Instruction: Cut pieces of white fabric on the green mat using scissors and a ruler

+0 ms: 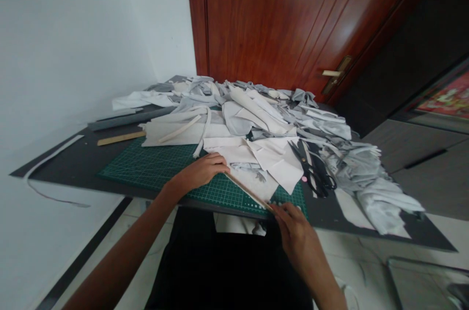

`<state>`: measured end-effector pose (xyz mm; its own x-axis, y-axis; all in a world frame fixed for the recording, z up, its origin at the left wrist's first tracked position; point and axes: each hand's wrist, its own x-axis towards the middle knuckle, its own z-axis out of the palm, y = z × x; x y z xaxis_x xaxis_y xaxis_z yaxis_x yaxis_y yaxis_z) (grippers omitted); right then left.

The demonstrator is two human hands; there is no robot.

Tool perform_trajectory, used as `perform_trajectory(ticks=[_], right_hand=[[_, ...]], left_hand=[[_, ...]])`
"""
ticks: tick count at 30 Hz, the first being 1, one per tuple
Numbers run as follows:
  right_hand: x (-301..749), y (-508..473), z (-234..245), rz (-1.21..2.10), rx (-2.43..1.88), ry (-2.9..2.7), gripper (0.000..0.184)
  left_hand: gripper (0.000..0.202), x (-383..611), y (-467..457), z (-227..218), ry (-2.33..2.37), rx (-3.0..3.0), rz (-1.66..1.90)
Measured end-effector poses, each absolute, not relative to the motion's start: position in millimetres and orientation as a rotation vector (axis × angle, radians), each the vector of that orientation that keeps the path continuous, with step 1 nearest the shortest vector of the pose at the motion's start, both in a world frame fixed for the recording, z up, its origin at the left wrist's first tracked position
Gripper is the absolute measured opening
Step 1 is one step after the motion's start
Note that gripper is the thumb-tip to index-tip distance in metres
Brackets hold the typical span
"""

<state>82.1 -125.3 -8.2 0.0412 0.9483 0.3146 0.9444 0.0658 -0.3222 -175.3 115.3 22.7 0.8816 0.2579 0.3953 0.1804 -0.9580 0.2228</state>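
A narrow pale strip with a tan edge point(249, 192) runs slantwise between my two hands, over the front of the green cutting mat point(154, 166). I cannot tell what it is made of. My left hand point(207, 170) pinches its far end, fingers closed. At the near end, by the table's front edge, my right hand point(295, 229) has its fingers closed on it. Just beyond the strip lies a white fabric piece with a grey print point(269, 185). Several plain off-white fabric pieces point(284, 166) overlap behind it.
Black-handled scissors point(317, 180) lie right of the mat, close to a small pink disc point(304, 179). White and grey fabric scraps point(252, 109) heap across the back; more point(381, 192) pile at right. A flat wooden stick point(120, 138) lies left. A wooden door point(271, 16) stands behind.
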Motion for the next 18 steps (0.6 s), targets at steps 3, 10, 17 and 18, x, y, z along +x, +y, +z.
perform_trajectory(ticks=[3,10,17,18], right_hand=[[79,-127,-8,-0.044,-1.899,-1.896,0.043],[71,-132,-9,-0.172,-1.896,-1.912,0.046],[76,-128,-14,-0.198,-1.861,-1.889,0.052],[77,-128,-14,-0.187,-1.864,-1.892,0.052]], left_hand=[[0.032,-175,109,19,0.342,2.912,0.646],[0.039,-168,84,12,0.261,2.858,0.639],[0.038,-161,90,11,0.299,2.841,0.634],[0.038,-161,90,11,0.307,2.833,0.635]])
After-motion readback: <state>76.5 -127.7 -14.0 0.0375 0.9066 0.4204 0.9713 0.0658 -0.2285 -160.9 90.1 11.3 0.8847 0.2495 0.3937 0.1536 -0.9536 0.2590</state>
